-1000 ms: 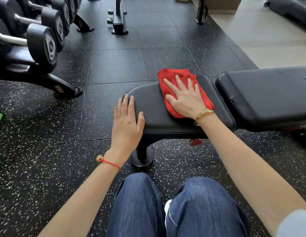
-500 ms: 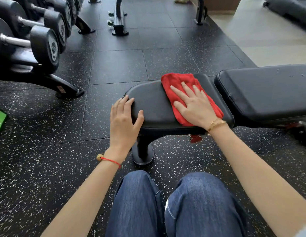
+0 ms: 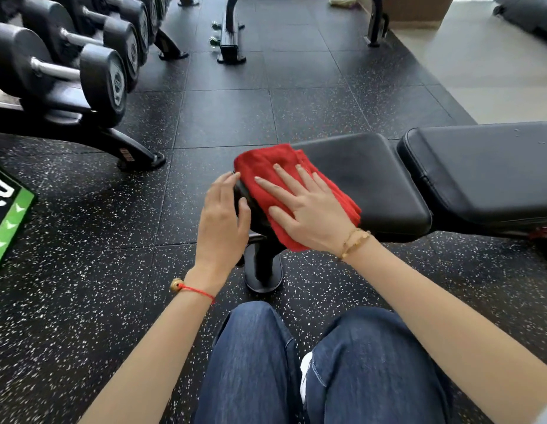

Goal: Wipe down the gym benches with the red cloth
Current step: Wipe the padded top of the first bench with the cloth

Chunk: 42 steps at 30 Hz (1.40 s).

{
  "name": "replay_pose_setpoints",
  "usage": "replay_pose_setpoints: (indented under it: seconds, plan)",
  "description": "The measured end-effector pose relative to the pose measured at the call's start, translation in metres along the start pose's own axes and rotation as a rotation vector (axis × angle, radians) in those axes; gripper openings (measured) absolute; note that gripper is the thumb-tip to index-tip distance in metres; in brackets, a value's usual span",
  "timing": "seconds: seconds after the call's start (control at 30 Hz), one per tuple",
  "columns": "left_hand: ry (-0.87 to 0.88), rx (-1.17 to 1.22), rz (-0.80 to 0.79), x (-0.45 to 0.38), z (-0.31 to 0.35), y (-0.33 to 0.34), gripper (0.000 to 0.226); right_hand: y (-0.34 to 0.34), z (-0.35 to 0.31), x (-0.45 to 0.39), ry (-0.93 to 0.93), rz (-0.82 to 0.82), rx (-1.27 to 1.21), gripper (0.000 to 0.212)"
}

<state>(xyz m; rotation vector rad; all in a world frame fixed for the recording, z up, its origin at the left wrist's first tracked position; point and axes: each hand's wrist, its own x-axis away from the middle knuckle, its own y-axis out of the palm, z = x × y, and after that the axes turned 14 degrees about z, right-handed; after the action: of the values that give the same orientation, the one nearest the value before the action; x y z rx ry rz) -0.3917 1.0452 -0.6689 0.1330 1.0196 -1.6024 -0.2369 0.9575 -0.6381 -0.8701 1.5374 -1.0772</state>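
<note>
- right hand: fingers spread flat, pressing the red cloth onto the narrow end of the bench seat pad, probably to spread wiping pressure.
- left hand: fingers loosely curved round the seat pad's end, apparently bracing it.
- backrest pad: beyond the seat pad, no cloth on it.

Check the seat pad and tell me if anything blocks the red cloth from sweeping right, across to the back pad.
Nothing visible blocks it. The right hand presses the red cloth flat at the seat pad's left end, and the pad is bare from there to the gap before the back pad. The left hand grips the pad's end, left of the cloth.
</note>
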Motion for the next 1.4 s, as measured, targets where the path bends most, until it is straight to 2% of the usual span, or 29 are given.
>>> replay_pose_setpoints:
  seconds: [0.13,0.23,0.37,0.47,0.6,0.7,0.77,0.93,1.17,1.4]
  plan:
    - [0.035,-0.1,-0.106,0.0,0.008,0.009,0.046,-0.009,0.054,0.003,0.213,-0.022,0.021,0.055]
    - [0.05,-0.174,-0.138,-0.001,0.012,0.016,0.047,-0.006,0.056,-0.01,0.315,-0.048,0.017,0.055]
    - [0.085,-0.197,-0.164,-0.004,0.02,0.026,0.05,-0.01,0.038,0.016,0.26,0.006,0.046,0.058]
    - [0.134,-0.181,-0.17,-0.011,0.03,0.036,0.047,-0.02,0.048,0.05,0.22,0.034,0.069,0.057]
    - [0.159,-0.175,-0.153,-0.021,0.042,0.048,0.041,-0.023,0.081,0.054,0.428,0.045,0.092,0.055]
    - [0.168,-0.165,-0.15,-0.025,0.047,0.055,0.039,-0.021,0.11,0.019,0.607,-0.041,0.068,0.055]
    - [0.172,-0.188,-0.16,-0.024,0.048,0.059,0.039,-0.016,0.119,-0.01,0.661,-0.097,0.05,0.056]
    - [0.181,-0.238,-0.148,-0.023,0.048,0.062,0.04,-0.005,0.105,-0.04,0.53,-0.108,0.041,0.058]
    - [0.191,-0.237,-0.121,-0.022,0.046,0.062,0.039,-0.015,0.075,0.017,0.274,-0.021,0.049,0.058]
    - [0.195,-0.231,-0.118,-0.022,0.044,0.063,0.038,-0.021,0.104,0.039,0.395,0.013,0.019,0.057]
